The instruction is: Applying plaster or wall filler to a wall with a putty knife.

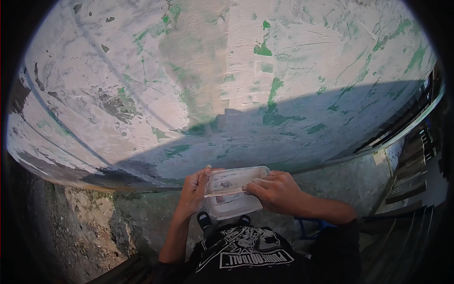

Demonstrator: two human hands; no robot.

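Note:
A translucent rectangular plastic container (231,206) is held up in front of my body, between both hands. My left hand (193,188) is closed on its left side, thumb up along the edge. Closed at the right side is my right hand (280,190), its thumb pressed over the front. A pale straight edge crosses the container's middle between the hands; whether it belongs to a separate flat piece, I cannot tell. Whitish smears show on the plastic and my fingers. Directly ahead is a wall (302,61) with white patchy coating over green.
Sunlight falls on the wall's upper part, and shadow covers its lower right. Rough ground (94,222) lies at the lower left, with a grey floor (156,217) beside it. Something blue (309,228) stands behind my right forearm. Dark slats (409,189) line the right side.

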